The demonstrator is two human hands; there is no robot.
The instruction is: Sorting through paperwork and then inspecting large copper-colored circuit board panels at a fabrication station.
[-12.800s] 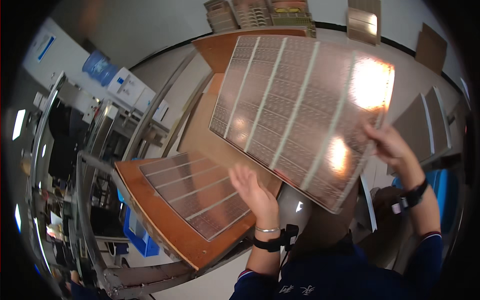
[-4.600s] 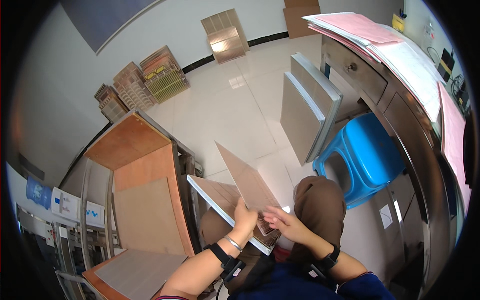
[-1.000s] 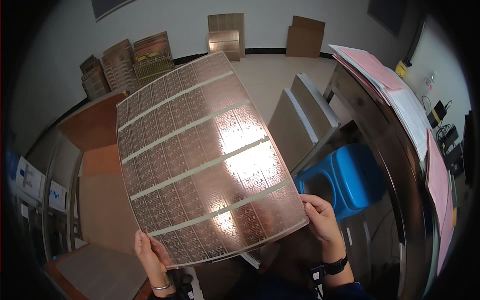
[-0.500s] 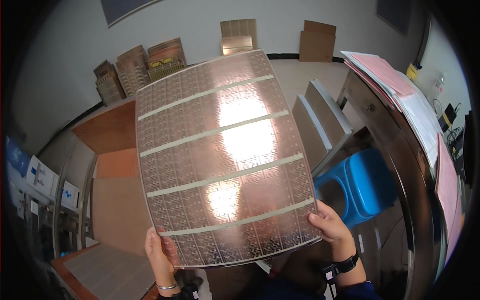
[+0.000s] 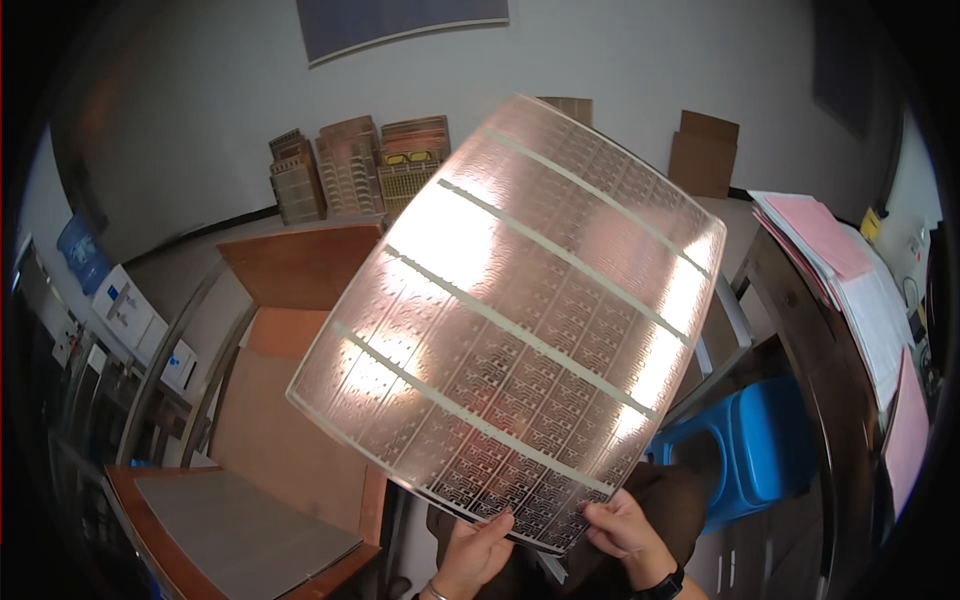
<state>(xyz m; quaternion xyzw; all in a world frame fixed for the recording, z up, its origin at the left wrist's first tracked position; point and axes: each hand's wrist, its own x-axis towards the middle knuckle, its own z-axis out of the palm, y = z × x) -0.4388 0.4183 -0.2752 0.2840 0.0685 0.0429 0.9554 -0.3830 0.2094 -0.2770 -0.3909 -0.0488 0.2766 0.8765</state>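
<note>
A large copper-coloured circuit board panel (image 5: 560, 330) with pale strips across it is held up in front of me. Fine circuit patterns cover it, and bright glare hides part of the surface. My left hand (image 5: 478, 552) grips the panel's lower edge, thumb on the near face. Close by, my right hand (image 5: 625, 530) pinches the edge near the lower right corner. The fingers behind the panel are hidden. It is turned at a slant, its top leaning away.
To the left stand brown boards (image 5: 300, 420) and a grey sheet on a reddish-brown board (image 5: 240, 530). At right are a blue plastic stool (image 5: 765, 440) and a dark desk with papers (image 5: 850, 270). Several panels (image 5: 350, 165) and brown cardboard (image 5: 705, 155) lean on the far wall.
The panel has turned clockwise, and its glare has shifted. Both hands now hold the lower edge closer together; my left hand has moved right from the lower left corner. My view has swung left.
</note>
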